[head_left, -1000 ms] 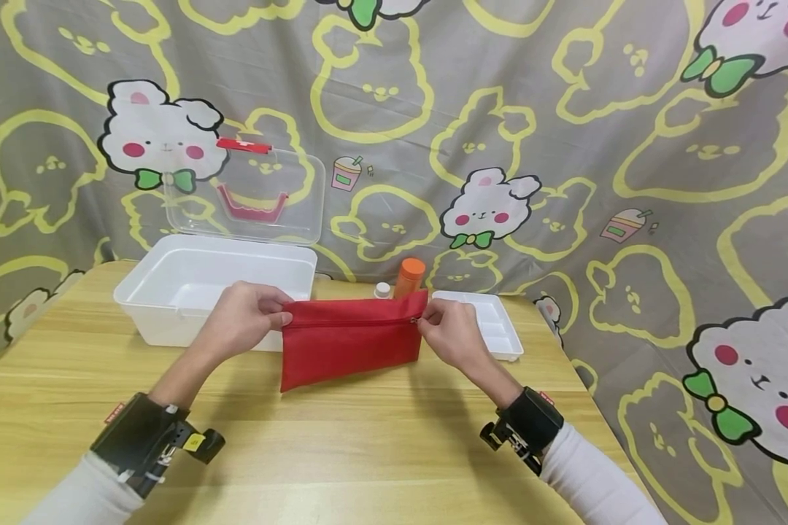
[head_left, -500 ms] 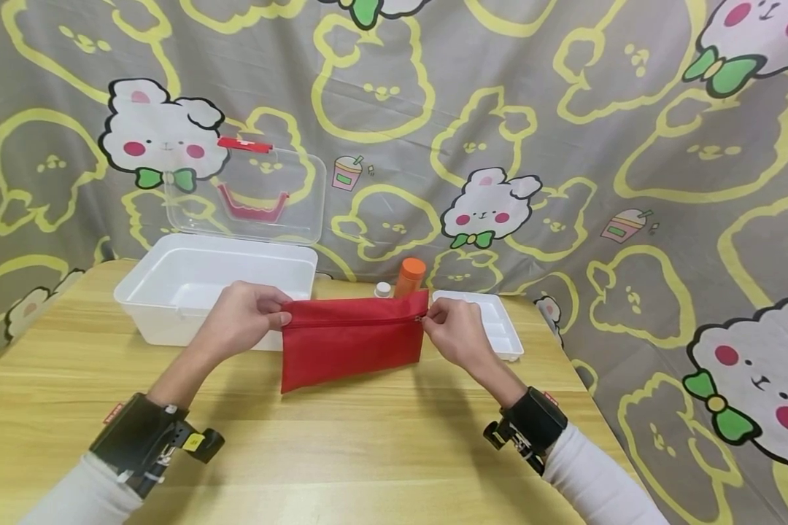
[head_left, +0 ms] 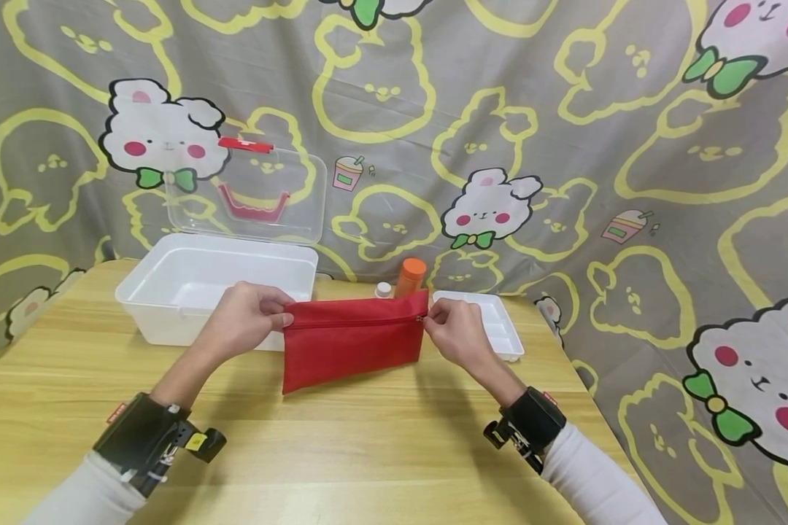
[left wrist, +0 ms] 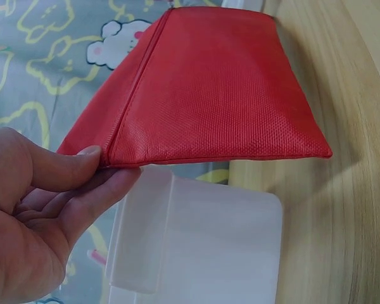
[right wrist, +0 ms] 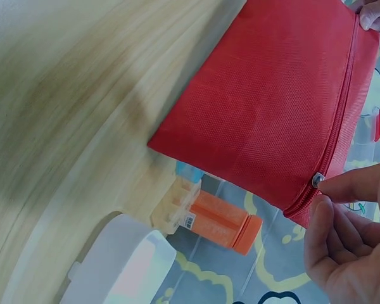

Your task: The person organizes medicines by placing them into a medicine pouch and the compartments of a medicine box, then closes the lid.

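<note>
A red zipper pouch (head_left: pixel 351 354) hangs over the table between both hands, its zip running along near the top edge. At its upper left corner my left hand (head_left: pixel 244 315) pinches the fabric between thumb and fingers, as the left wrist view also shows. My right hand (head_left: pixel 458 332) is at the other end, thumb and forefinger pinching the small metal zipper pull (right wrist: pixel 317 180). In the right wrist view the pull sits close to the pouch's end, and the zip line looks closed along its length.
Behind the left hand stands a white plastic box (head_left: pixel 160 313), its clear lid (head_left: pixel 308 197) raised. An orange bottle (head_left: pixel 410 277) and a white-capped bottle (head_left: pixel 383 289) stand behind the pouch, partly hidden. A white compartment tray (head_left: pixel 504 328) lies at the right. A patterned curtain (head_left: pixel 394 182) hangs behind the table.
My right hand shifted very slightly to the right with the zipper pull at the pouch's end, then stayed there. The left hand and the pouch have hardly moved.
</note>
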`<act>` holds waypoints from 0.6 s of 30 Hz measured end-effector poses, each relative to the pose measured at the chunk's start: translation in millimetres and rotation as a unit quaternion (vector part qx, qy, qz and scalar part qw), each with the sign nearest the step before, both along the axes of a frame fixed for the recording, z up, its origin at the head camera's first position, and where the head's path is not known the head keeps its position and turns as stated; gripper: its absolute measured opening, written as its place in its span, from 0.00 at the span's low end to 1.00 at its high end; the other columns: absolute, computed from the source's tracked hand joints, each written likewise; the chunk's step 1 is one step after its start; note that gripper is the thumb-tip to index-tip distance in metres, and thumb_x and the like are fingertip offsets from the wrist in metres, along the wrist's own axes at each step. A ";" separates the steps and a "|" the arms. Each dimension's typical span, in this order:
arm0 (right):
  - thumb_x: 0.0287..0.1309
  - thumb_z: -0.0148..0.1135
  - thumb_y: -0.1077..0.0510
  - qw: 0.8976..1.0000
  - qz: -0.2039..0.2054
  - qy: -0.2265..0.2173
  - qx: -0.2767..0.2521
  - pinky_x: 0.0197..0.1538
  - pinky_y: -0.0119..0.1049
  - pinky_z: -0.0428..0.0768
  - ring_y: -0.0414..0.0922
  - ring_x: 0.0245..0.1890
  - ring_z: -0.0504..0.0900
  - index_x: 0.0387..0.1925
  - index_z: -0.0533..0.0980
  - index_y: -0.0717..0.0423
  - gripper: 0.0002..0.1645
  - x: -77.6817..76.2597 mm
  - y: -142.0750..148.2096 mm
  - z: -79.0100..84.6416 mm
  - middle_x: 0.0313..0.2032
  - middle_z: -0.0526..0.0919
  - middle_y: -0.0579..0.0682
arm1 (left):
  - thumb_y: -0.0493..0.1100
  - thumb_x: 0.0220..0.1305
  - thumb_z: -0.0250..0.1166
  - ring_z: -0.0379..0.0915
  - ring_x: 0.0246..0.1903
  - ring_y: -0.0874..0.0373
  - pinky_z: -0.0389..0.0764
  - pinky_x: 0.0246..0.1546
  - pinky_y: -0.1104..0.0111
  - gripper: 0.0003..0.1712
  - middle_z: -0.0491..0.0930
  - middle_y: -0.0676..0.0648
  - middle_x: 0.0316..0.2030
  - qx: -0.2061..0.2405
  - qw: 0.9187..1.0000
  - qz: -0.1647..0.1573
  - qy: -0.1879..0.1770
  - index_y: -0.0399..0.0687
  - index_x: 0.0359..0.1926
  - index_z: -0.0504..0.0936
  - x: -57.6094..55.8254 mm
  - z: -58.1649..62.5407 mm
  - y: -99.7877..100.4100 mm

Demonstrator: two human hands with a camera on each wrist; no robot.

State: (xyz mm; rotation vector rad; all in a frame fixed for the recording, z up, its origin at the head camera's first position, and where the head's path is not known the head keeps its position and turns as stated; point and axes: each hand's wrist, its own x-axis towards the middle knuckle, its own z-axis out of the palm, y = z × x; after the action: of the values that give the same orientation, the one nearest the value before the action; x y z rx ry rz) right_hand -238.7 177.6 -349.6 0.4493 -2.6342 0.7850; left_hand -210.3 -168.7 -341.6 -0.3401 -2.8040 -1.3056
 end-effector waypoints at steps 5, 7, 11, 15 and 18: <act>0.52 0.66 0.65 1.000 -0.004 0.027 0.011 0.28 0.37 0.80 0.42 0.21 0.81 0.20 0.81 0.56 0.08 -1.4 7.7 -4.2 0.18 0.83 0.47 | 0.35 0.64 0.66 0.88 0.35 0.48 0.83 0.38 0.62 0.12 0.89 0.41 0.36 0.001 1.000 0.003 -0.004 0.36 0.48 0.86 0.6 -0.8 -3.3; 0.52 0.66 0.65 0.999 -0.010 0.029 0.013 0.28 0.38 0.80 0.42 0.21 0.81 0.20 0.81 0.55 0.08 -0.4 12.9 -6.4 0.18 0.83 0.46 | 0.35 0.64 0.67 0.88 0.35 0.48 0.82 0.37 0.62 0.12 0.90 0.41 0.35 0.002 1.000 0.004 -0.005 0.36 0.48 0.86 1.0 -1.4 -5.1; 0.54 0.68 0.64 1.000 -0.011 0.028 0.006 0.29 0.39 0.81 0.42 0.21 0.82 0.21 0.82 0.55 0.08 2.2 17.7 -8.8 0.18 0.84 0.46 | 0.36 0.64 0.68 0.88 0.36 0.49 0.83 0.37 0.62 0.14 0.89 0.40 0.37 0.000 1.000 0.008 -0.010 0.35 0.50 0.86 0.1 -0.8 -7.7; 0.54 0.70 0.64 1.000 -0.003 0.030 0.002 0.28 0.38 0.81 0.42 0.21 0.82 0.21 0.82 0.55 0.08 2.3 15.9 -9.0 0.18 0.84 0.46 | 0.36 0.64 0.68 0.88 0.36 0.49 0.83 0.36 0.62 0.14 0.89 0.38 0.38 -0.008 1.000 0.014 -0.002 0.35 0.50 0.86 -0.7 -0.8 -11.4; 0.54 0.70 0.64 1.000 0.000 0.026 0.001 0.27 0.37 0.81 0.41 0.21 0.83 0.21 0.82 0.55 0.08 3.5 15.5 -8.9 0.18 0.84 0.46 | 0.36 0.64 0.68 0.88 0.37 0.49 0.84 0.36 0.63 0.14 0.89 0.39 0.38 -0.008 1.000 0.016 -0.004 0.35 0.49 0.86 -0.4 -2.6 -13.1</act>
State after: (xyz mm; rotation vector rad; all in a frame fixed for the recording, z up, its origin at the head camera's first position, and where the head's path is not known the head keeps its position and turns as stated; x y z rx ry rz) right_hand -235.2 193.1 -358.5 0.4638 -2.5872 0.7613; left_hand -210.8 -181.8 -344.2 -0.2906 -2.8171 -1.2816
